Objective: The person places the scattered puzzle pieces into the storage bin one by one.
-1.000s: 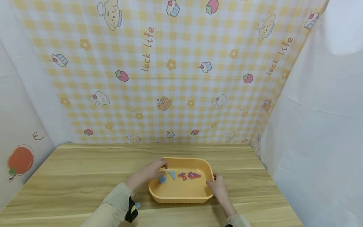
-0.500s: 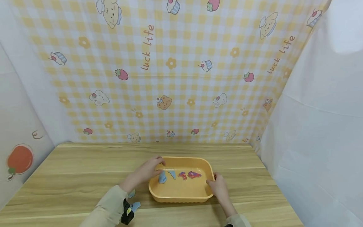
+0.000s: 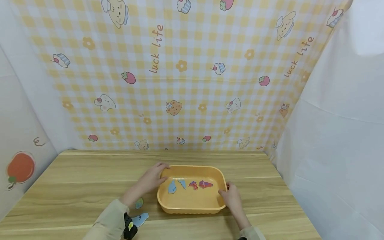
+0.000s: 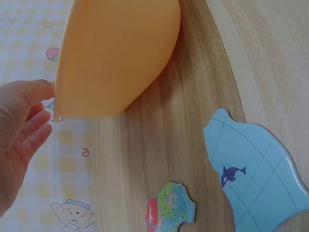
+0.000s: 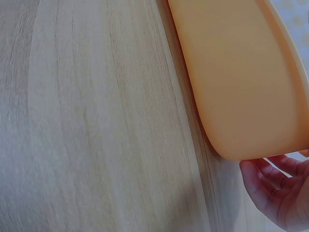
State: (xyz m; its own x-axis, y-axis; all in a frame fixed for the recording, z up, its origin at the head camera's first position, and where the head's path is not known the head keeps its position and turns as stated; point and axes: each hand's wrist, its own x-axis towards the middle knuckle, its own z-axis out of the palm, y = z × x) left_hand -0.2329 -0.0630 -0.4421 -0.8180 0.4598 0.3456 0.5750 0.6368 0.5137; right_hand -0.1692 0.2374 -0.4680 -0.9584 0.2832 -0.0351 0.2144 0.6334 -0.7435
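Note:
A yellow plastic basin (image 3: 192, 211) stands on the wooden table. My left hand (image 3: 153, 176) is at its left rim, fingers loosely bent; in the left wrist view the thumb tip meets the rim edge and nothing is held. My right hand (image 3: 232, 198) grips the basin's right end, thumb over the rim and fingers outside. Inside the basin lie two light-blue flat puzzle pieces (image 3: 172, 187) and two red-and-purple ones (image 3: 205, 184). Left of the basin, on the table, are a green-and-red piece (image 4: 169, 208) and a larger light-blue piece with an orca picture (image 4: 256, 169).
The wooden table (image 3: 90, 180) runs back to a yellow checked cloth (image 3: 192, 123) with cartoon prints. White cloth (image 3: 336, 140) hangs along the right side, and another sheet covers the left. A black wrist camera (image 3: 130, 226) sits on the left sleeve.
My left hand has drawn back leftward from over the blue pieces to the basin's left rim, uncovering them and the pieces on the table. The right hand and basin have stayed put.

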